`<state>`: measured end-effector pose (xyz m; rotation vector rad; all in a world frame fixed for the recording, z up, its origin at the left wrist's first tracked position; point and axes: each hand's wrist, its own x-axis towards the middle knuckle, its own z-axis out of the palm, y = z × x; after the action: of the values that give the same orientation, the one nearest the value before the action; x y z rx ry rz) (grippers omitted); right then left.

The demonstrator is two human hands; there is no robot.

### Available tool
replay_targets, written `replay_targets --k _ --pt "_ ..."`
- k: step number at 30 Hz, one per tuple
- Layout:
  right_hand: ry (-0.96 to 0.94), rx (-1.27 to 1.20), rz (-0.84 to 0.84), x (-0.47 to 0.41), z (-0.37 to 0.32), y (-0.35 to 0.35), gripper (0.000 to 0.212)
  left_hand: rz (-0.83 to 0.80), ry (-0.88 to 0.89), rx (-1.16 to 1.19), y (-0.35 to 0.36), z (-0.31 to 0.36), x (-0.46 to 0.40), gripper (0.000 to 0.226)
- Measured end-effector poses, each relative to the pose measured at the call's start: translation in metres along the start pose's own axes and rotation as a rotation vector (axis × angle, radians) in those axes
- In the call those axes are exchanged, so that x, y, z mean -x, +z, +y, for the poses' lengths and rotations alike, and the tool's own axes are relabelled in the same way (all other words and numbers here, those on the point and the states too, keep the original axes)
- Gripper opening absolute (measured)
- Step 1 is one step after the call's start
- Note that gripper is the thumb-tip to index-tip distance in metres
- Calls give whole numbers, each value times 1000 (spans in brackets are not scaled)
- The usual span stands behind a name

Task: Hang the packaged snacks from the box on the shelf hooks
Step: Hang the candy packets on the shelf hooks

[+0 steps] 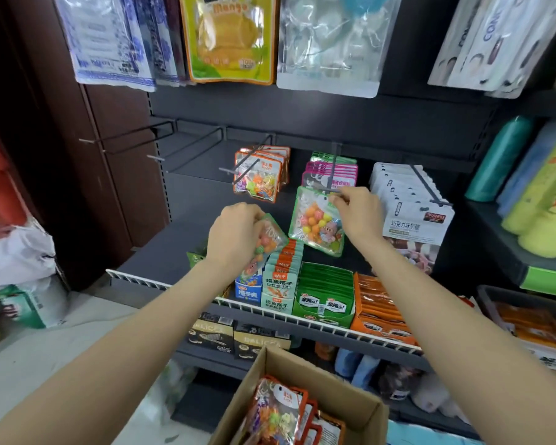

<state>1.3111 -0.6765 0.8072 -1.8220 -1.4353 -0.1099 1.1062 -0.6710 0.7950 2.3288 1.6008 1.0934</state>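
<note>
My right hand (358, 211) pinches the top corner of a green-edged candy packet (315, 221) at the tip of a shelf hook (334, 168), in front of pink and green packets hanging there. Several more candy packets (265, 244) are gripped in my left hand (235, 234), lower and to the left. A cardboard box (305, 377) at the bottom holds orange-edged snack packets (278, 409). Orange packets (260, 173) hang on the hook to the left.
Two bare hooks (187, 149) jut out at the left of the dark shelf. White packets (411, 200) hang to the right. Below, boxed snacks (325, 293) stand behind a white wire rail (264, 311). Large bags (228, 36) hang overhead.
</note>
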Motion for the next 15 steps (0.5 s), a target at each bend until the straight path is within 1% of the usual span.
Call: replay_targets --k 3,9,15 --pt "-32 65 -15 -7 -2 2 20 4 -6 68 4 1 -5 16" --pt "-75 185 -6 -12 3 6 18 -8 4 102 9 0 -14 15" --pt "-50 159 24 -17 11 14 18 -22 -13 176 12 -3 -24 14"
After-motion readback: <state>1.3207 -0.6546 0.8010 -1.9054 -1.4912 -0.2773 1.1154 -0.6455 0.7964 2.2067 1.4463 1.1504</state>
